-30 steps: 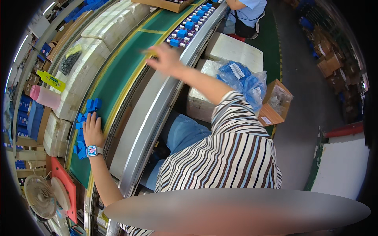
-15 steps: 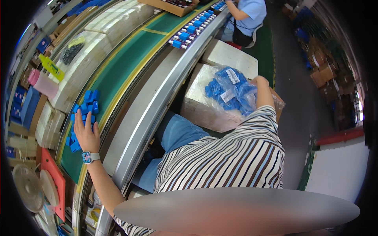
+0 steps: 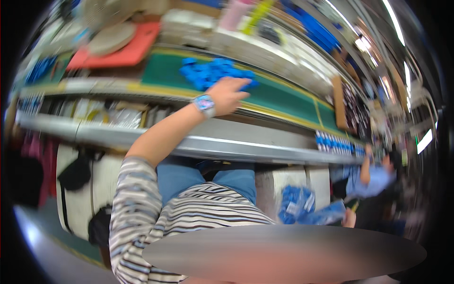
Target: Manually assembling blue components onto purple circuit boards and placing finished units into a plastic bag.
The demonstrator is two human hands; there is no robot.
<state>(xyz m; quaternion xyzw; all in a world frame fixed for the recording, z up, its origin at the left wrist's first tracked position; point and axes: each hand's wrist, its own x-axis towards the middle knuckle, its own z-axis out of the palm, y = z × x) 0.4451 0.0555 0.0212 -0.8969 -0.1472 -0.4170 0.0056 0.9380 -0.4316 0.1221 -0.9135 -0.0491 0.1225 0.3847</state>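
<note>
The picture is blurred by motion. My left hand point(image 3: 228, 94), with a watch on its wrist, lies flat with spread fingers on a pile of small blue parts point(image 3: 208, 72) on the green conveyor belt point(image 3: 283, 97). My right hand point(image 3: 350, 217) reaches down at the lower right and grips a clear bag of blue parts point(image 3: 321, 215). That bag lies beside a heap of similar bags point(image 3: 294, 203) on a white box point(image 3: 283, 182). My striped sleeve covers the right forearm.
A row of blue-topped items point(image 3: 338, 142) stands on the metal rail point(image 3: 227, 144). Another person in a blue shirt point(image 3: 371, 177) sits further along the line. A red tray point(image 3: 125, 49) with a fan and a wooden tray point(image 3: 341, 106) lie by the belt.
The view has swung round sharply. My left hand stays on the blue pile. My right hand has gone from the heap of bags to gripping one bag at its edge.
</note>
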